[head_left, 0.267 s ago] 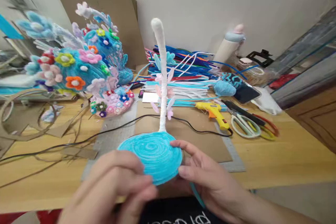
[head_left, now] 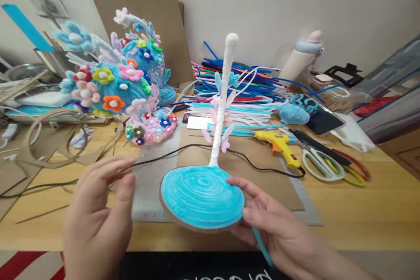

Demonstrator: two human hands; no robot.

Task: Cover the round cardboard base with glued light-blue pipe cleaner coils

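Observation:
My right hand (head_left: 275, 223) grips the right edge of a round disc covered in coiled turquoise pipe cleaner (head_left: 201, 197), thumb on top, with a loose turquoise strand trailing under the fingers. A white wrapped stem (head_left: 223, 96) with small pink and blue petals rises from the disc's far edge. My left hand (head_left: 98, 214) hovers to the left of the disc, apart from it, fingers loosely curled and holding nothing.
A large turquoise pipe-cleaner ornament with many coloured flowers (head_left: 114, 83) stands at back left. A pile of pipe cleaners (head_left: 236, 92), a yellow glue gun (head_left: 278, 144) with black cord, scissors (head_left: 324, 162), a phone (head_left: 320, 122) and cardboard scraps (head_left: 49, 148) cover the wooden table (head_left: 361, 210).
My left hand has let go of the disc's front edge and moved left. The disc has tilted up a little toward me, showing its cardboard rim.

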